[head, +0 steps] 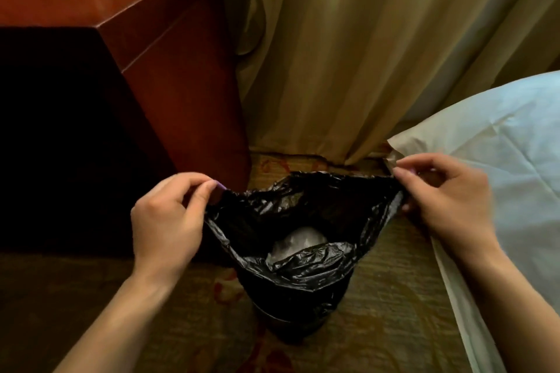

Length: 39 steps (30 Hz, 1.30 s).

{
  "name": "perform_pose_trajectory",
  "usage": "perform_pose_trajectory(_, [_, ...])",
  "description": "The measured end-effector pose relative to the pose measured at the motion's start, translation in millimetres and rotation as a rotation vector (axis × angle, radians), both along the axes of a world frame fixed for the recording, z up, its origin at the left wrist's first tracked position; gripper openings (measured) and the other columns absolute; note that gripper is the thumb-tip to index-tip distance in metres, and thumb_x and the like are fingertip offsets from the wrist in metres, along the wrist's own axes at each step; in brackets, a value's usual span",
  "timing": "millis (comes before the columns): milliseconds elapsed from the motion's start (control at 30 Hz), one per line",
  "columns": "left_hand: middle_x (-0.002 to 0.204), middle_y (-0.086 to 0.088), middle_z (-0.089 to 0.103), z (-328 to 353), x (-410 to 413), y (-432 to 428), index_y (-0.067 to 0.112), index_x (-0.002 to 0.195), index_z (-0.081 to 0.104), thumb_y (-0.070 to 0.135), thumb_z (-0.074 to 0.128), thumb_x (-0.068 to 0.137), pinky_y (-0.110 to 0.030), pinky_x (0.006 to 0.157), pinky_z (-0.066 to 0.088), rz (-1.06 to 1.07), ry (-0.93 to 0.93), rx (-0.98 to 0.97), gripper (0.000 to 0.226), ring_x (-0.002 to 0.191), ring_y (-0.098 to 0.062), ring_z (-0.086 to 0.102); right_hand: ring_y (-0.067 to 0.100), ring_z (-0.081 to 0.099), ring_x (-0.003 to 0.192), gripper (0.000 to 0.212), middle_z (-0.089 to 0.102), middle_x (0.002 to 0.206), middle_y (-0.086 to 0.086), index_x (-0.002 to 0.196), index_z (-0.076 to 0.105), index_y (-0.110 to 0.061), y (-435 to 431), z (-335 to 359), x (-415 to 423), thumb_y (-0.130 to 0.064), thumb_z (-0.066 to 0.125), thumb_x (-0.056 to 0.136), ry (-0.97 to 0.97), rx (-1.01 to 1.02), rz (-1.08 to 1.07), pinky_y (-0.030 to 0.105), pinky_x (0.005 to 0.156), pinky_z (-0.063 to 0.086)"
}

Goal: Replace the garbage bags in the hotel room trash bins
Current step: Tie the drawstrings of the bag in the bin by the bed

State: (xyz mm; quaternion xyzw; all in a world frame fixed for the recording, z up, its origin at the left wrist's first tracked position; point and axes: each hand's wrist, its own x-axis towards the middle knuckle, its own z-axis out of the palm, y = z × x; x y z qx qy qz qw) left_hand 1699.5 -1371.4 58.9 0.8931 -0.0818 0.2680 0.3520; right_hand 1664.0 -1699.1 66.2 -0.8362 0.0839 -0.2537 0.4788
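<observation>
Bag: our thin crinkled black plastic garbage bag sits in the small dark round trash bin on the carpet.
Hands: our left hand and right hand each pinch its rim, stretching it wide.
Handling: we judge it light, limp, slippery; grip the hem.

black garbage bag, mouth stretched open over bin

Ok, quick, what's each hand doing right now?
Left hand: pinching the bag rim.
Right hand: pinching the opposite rim.
</observation>
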Motion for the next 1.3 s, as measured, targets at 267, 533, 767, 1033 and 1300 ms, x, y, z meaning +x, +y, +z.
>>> perform_pose_trajectory(267, [0.068,0.009,0.063,23.7,14.8,0.2,0.024,0.088,0.068,0.029,0.062,0.095,-0.037,0.061,0.051,0.069,0.022,-0.036,0.011,0.066,-0.015,0.063,0.026,0.067,0.055,0.004,0.071,0.076,0.015,0.092,0.071,-0.004,-3.9,18.1,3.9,-0.003,0.071,0.088,-0.014,0.159,-0.006,0.041,0.054,0.059])
perform_pose_trajectory(533, [0.068,0.006,0.064,11.5,6.9,1.6,0.021,0.091,0.068,0.028,0.061,0.096,-0.042,0.059,0.055,0.042,0.024,-0.128,0.011,0.064,-0.012,0.064,0.019,0.067,0.056,0.006,0.070,0.079,0.017,0.093,0.072,-0.006,-10.5,12.6,-0.2,-0.003,0.071,0.089,-0.055,0.208,-0.028,0.029,0.056,0.060])
perform_pose_trajectory(767, [0.070,0.000,0.065,-4.9,16.3,22.2,0.026,0.088,0.064,0.027,0.059,0.098,-0.027,0.060,0.053,0.161,0.040,-0.332,0.011,0.063,-0.013,0.066,0.014,0.065,0.055,0.008,0.065,0.077,0.017,0.093,0.069,-0.004,-24.1,5.2,14.4,0.003,0.067,0.089,0.006,0.290,-0.014,0.023,0.052,0.059])
perform_pose_trajectory(1033, [0.077,-0.003,0.067,-22.5,11.4,37.2,0.022,0.095,0.065,0.026,0.059,0.098,-0.031,0.062,0.054,0.238,0.088,-0.350,0.008,0.068,-0.014,0.067,0.007,0.061,0.044,0.018,0.065,0.065,0.010,0.083,0.066,-0.006,-51.0,-23.0,20.3,0.012,0.064,0.087,0.143,0.510,-0.104,0.017,0.045,0.053])
perform_pose_trajectory(1300, [0.065,-0.001,0.068,-3.6,10.1,-1.9,0.028,0.081,0.069,0.025,0.066,0.093,-0.034,0.056,0.049,0.023,0.106,-0.491,0.013,0.061,-0.018,0.066,0.014,0.064,0.056,0.009,0.065,0.078,0.021,0.098,0.068,0.000,-2.3,-0.2,19.2,0.004,0.064,0.091,-0.009,0.345,0.117,0.022,0.055,0.059])
